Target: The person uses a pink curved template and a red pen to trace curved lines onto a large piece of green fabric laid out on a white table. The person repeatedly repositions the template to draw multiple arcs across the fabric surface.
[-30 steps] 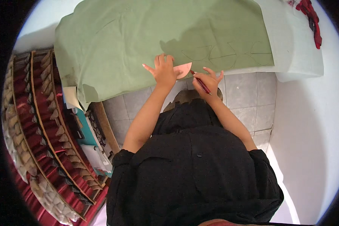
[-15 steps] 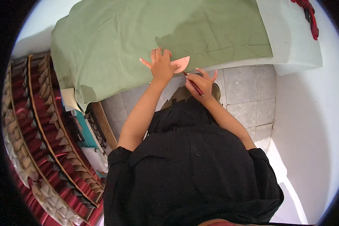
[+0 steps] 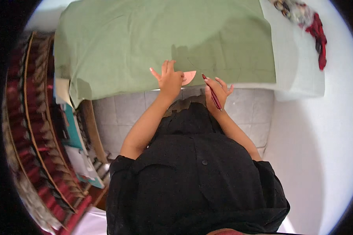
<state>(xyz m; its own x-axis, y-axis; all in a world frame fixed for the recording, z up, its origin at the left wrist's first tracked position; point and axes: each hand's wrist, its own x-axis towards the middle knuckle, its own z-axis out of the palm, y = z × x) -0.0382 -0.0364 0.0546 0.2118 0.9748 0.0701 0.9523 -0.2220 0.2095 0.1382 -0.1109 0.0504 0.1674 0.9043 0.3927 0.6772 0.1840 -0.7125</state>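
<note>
Green cloth lies spread over the white table. At its near edge my left hand holds a small pink paper pattern piece with a curved side. Thumb and forefinger are at the piece's left end, while the other fingers spread over the cloth. My right hand grips a dark red pen just right of the piece. The pen's tip points up toward the cloth, apart from the pink piece; whether it touches the cloth I cannot tell. Faint drawn lines run across the cloth to the right.
A bare strip of white table shows at the right. Red fabric and a clear plastic bag lie at its far right. On the left hang dark red drapes with scalloped trim, beside a teal panel and cream card.
The view has shifted, so the table sits lower. The pen has moved from the pink piece's lower curved edge to its right, with its tip farther up. My left hand stays at the piece.
</note>
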